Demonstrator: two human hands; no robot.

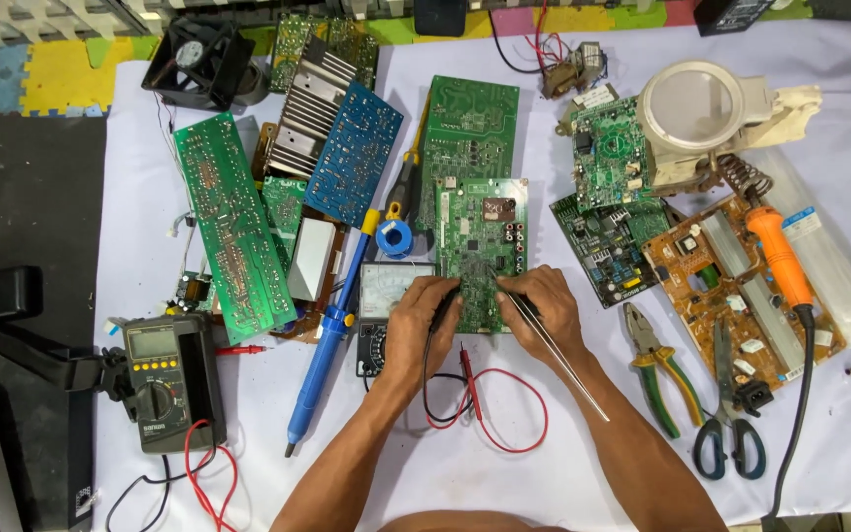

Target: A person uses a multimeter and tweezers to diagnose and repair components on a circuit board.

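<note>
Circuit board (pixel 480 251), green, lies flat at table centre so both hands reach it: left hand (pixel 424 320) at seven o'clock pinches a black probe (pixel 442 310) onto it, right hand (pixel 544 305) at five o'clock grips long tweezers (pixel 558 355), meter (pixel 386 305) beside.

A green circuit board (pixel 481 251) is laid flat at the middle of the counter. A black probe (pixel 442 311) and long metal tweezers (pixel 556 357) are pressed onto its lower edge.
</note>
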